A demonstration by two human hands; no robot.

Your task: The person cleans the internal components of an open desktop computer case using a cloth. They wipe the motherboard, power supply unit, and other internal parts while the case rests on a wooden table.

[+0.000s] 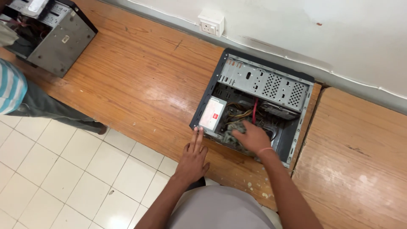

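Observation:
An open desktop computer case (pixel 263 82) lies on its side on a wooden bench (pixel 140 85), its inside facing up. My left hand (pixel 193 159) rests flat on the bench, fingertips touching the case's near left corner beside the grey power supply (pixel 212 112). My right hand (pixel 252 138) is inside the case, closed on a grey cloth (pixel 235 131) pressed against the parts near the front edge. Yellow and red cables (pixel 250 111) run just beyond that hand.
Another open computer case (pixel 57 36) sits at the bench's far left, with a person in a striped sleeve (pixel 10 87) and grey trousers beside it. A wall socket (pixel 210 23) is above the bench. A second wooden bench (pixel 360 157) adjoins on the right. White floor tiles (pixel 63 169) lie below.

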